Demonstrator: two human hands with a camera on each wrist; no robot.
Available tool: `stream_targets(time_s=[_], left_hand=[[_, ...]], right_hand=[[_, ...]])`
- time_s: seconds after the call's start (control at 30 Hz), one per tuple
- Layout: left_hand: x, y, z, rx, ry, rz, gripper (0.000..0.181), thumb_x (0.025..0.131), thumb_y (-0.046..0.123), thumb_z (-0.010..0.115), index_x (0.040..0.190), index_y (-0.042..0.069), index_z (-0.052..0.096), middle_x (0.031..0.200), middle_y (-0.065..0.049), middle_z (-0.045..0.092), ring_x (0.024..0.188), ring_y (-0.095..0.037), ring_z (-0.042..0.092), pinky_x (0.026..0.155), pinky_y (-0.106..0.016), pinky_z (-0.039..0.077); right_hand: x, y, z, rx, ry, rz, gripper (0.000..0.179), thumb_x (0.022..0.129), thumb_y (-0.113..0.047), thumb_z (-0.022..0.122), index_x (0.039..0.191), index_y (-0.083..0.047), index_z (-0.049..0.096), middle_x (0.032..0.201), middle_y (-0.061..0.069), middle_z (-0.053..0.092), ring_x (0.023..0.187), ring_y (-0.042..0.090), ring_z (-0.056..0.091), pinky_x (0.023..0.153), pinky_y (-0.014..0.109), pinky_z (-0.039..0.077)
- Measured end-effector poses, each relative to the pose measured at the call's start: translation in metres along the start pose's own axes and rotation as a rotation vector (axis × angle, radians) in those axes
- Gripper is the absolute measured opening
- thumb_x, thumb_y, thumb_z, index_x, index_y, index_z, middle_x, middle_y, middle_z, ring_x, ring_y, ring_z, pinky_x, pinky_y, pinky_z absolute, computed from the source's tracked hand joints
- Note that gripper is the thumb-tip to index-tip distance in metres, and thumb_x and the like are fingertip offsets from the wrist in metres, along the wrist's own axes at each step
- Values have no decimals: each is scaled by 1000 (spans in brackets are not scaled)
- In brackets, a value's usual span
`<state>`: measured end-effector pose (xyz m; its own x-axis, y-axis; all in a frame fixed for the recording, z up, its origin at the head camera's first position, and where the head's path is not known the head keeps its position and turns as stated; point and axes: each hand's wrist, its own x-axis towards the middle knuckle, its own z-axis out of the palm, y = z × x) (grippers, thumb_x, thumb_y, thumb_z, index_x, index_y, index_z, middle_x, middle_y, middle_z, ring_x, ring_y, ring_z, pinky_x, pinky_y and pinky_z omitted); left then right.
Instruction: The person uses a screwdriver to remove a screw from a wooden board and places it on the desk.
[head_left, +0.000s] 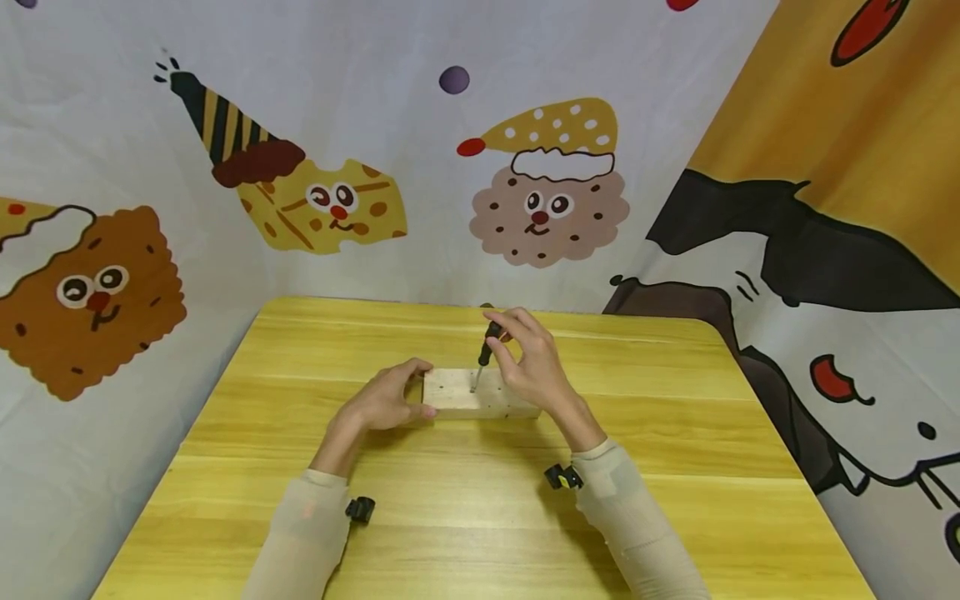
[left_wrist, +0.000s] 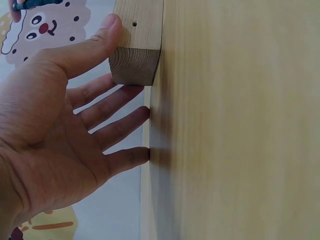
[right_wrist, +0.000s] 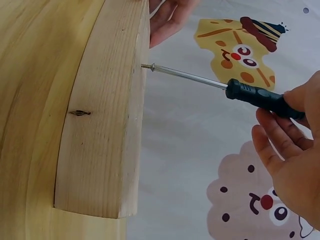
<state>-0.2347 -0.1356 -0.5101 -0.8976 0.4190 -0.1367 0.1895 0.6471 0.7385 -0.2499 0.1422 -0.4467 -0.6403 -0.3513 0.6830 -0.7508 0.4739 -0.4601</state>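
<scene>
A pale wooden block (head_left: 453,402) lies flat on the table, with small dark holes in its upper face. My left hand (head_left: 386,398) grips its left end, the thumb (left_wrist: 102,40) on the near side and the fingers reaching round the far side. Between the fingertips of my right hand (head_left: 536,362) is the dark handle of a screwdriver (right_wrist: 257,96). The screwdriver leans slightly, its metal shaft running down to a screw (right_wrist: 147,66) that stands partly out of the block's top. Tip and screw head meet in the right wrist view.
The yellow wood-grain table (head_left: 450,517) extends all round the block. Behind it hangs a white cloth (head_left: 427,275) with cartoon food figures, close to the table's back edge. A small black device (head_left: 361,510) sits at the left wrist and another (head_left: 562,477) at the right.
</scene>
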Motion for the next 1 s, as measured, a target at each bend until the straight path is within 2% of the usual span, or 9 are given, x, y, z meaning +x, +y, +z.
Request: stream_targets(time_s=[0.27, 0.43, 0.6, 0.77, 1.0], left_hand=[[0, 0, 1, -2, -2, -3, 81, 88, 38, 83, 155, 15, 44, 154, -9, 53, 143, -35, 51, 117, -57, 45], [0, 0, 1, 3, 0, 0, 81, 88, 38, 83, 155, 14, 44, 154, -10, 53, 143, -35, 51, 117, -58, 45], [1, 1, 0, 5, 4, 2, 80, 89, 37, 83, 155, 14, 44, 154, -10, 53, 143, -35, 51, 117, -58, 44], [1, 1, 0, 7, 3, 2, 81, 89, 38, 83, 155, 15, 44, 154, -9, 53, 143, -35, 50, 118, -58, 44], [1, 0, 2, 5, 2, -5, 82, 88, 40, 83, 156, 16, 43, 155, -9, 52, 144, -35, 50, 118, -58, 43]], right_hand=[[-2, 1, 0, 9, 0, 2, 38, 98, -13, 71, 135, -7, 68, 110, 9, 68, 91, 21, 66, 80, 42, 60], [-2, 1, 0, 1, -5, 7, 39, 97, -16, 74, 134, -9, 69, 107, 7, 67, 89, 22, 66, 78, 37, 59], [-1, 2, -1, -5, -10, 1, 37, 98, -14, 71, 135, -9, 68, 104, 6, 68, 89, 20, 67, 79, 31, 58], [-1, 1, -3, -4, -24, -5, 38, 99, -12, 69, 137, -7, 66, 105, 7, 67, 90, 17, 66, 80, 33, 59], [-3, 1, -2, -4, -54, -7, 41, 101, -6, 64, 141, -2, 61, 105, 10, 65, 85, 17, 58, 73, 34, 53]])
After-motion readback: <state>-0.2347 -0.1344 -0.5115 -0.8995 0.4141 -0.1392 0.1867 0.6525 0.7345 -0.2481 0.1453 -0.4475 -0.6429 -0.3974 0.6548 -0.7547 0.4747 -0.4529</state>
